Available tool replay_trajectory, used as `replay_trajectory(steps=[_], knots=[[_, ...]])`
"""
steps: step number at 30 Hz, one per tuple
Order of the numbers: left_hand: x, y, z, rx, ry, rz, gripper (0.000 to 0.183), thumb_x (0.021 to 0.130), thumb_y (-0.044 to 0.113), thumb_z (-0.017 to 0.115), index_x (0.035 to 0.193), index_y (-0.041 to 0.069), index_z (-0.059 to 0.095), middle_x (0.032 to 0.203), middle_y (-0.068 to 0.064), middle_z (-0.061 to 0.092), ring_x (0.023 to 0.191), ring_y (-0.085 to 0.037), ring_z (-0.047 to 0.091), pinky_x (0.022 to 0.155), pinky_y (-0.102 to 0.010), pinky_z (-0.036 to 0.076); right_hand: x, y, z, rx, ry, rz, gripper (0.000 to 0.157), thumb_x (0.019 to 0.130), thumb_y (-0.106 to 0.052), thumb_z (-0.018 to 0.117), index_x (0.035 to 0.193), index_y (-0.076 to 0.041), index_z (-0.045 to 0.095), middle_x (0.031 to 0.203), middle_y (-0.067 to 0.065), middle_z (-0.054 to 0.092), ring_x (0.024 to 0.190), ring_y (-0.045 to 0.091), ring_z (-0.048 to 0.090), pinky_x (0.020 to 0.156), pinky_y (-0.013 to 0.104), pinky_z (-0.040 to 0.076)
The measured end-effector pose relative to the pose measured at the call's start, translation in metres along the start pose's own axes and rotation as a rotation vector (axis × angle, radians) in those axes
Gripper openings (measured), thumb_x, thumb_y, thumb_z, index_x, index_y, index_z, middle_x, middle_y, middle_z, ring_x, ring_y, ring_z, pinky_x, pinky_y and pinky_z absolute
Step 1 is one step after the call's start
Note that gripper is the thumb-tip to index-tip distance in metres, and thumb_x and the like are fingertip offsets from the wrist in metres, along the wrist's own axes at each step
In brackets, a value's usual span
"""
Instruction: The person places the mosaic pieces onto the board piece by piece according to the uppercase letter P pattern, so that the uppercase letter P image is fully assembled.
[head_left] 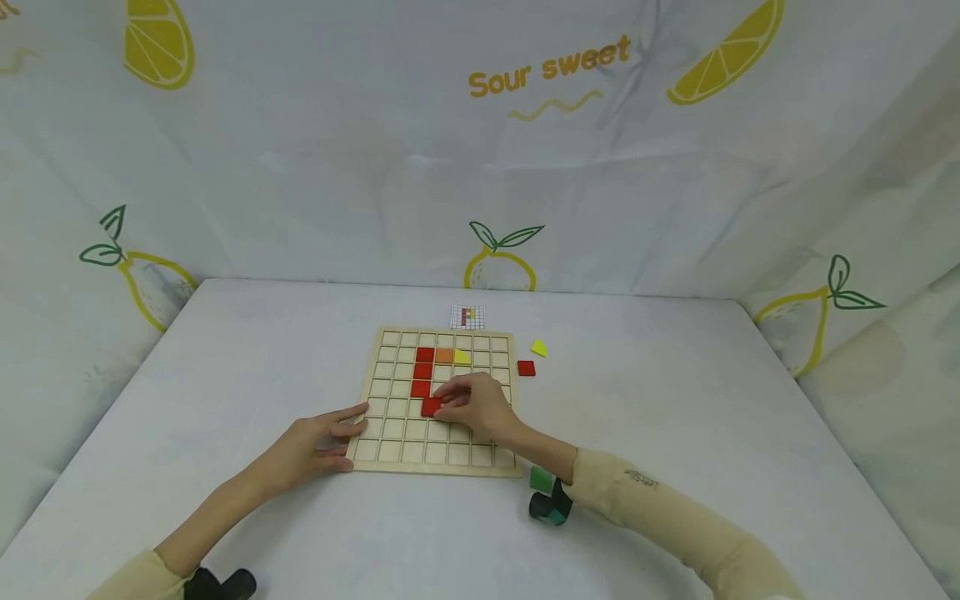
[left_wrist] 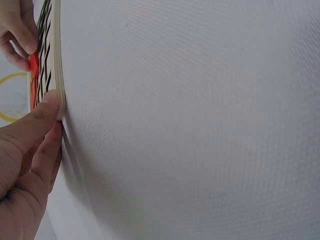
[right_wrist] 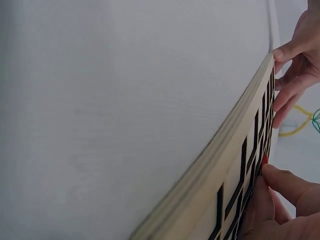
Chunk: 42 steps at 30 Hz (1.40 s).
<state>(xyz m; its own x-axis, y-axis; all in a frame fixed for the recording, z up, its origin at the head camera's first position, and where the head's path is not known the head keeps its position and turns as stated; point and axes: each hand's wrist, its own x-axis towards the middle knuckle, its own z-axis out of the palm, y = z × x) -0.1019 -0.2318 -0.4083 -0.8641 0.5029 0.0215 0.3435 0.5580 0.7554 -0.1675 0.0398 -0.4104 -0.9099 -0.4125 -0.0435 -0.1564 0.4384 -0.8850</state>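
White-covered table (head_left: 637,375) before a lemon-printed backdrop (head_left: 337,167): a red square tile (head_left: 430,407) is held at a wooden grid board (head_left: 437,452).

Thumb and fingers of the right hand (head_left: 483,408) pinch the tile, just below and slightly right of a column of three red squares (head_left: 422,371). The left hand (head_left: 306,446), fingers apart, rests against the board's left edge. Right of the column's top sit an orange square (head_left: 444,356), then a yellow triangle (head_left: 461,358). A pattern card (head_left: 468,317) lies beyond the board; a spare red square (head_left: 527,368) and spare yellow triangle (head_left: 538,348) lie to the board's right. This seems the step of seating a red tile; the next move likely calls for aligning it with the cell under the column.
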Motion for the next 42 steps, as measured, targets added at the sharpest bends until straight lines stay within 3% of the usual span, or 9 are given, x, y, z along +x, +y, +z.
replay_trajectory(steps=[8, 21, 31, 42], knots=[[-0.0011, -0.0016, 0.0, -0.032, -0.003, -0.019, 0.06, 0.077, 0.003, 0.077, 0.128, -0.015, 0.051, 0.143, -0.027, 0.04, 0.122, -0.042, 0.048, 0.085, -0.025, 0.055, 0.0037, -0.0012, 0.0046, -0.021, -0.006, -0.063, 0.024, 0.076, 0.001, 0.079, 0.098, 0.005, 0.07, 0.088, 0.012, 0.07, 0.07, 0.014, 0.066, 0.067, 0.017, 0.056], [-0.0001, -0.0026, 0.0013, -0.014, -0.004, -0.01, 0.06, 0.077, 0.003, 0.077, 0.128, -0.014, 0.052, 0.143, -0.027, 0.041, 0.12, -0.041, 0.051, 0.084, -0.024, 0.056, 0.0032, 0.0011, 0.0045, -0.004, -0.008, -0.052, 0.022, 0.075, 0.0, 0.08, 0.094, 0.003, 0.07, 0.084, 0.01, 0.071, 0.071, 0.014, 0.067, 0.069, 0.018, 0.057], [0.0006, 0.002, 0.0008, -0.006, 0.0, -0.001, 0.059, 0.077, 0.006, 0.077, 0.126, -0.015, 0.053, 0.142, -0.028, 0.041, 0.12, -0.042, 0.05, 0.084, -0.027, 0.056, 0.0042, 0.0016, 0.0032, -0.006, -0.028, -0.094, 0.018, 0.076, 0.002, 0.079, 0.092, 0.004, 0.071, 0.082, 0.01, 0.072, 0.072, 0.014, 0.069, 0.067, 0.016, 0.056], [0.0007, 0.0005, 0.001, -0.027, -0.003, -0.007, 0.059, 0.077, 0.005, 0.077, 0.127, -0.015, 0.052, 0.143, -0.027, 0.041, 0.121, -0.042, 0.05, 0.085, -0.027, 0.056, 0.0049, -0.0018, 0.0022, -0.005, -0.056, -0.064, 0.02, 0.077, 0.002, 0.078, 0.095, 0.004, 0.071, 0.084, 0.011, 0.073, 0.076, 0.016, 0.07, 0.07, 0.017, 0.056]])
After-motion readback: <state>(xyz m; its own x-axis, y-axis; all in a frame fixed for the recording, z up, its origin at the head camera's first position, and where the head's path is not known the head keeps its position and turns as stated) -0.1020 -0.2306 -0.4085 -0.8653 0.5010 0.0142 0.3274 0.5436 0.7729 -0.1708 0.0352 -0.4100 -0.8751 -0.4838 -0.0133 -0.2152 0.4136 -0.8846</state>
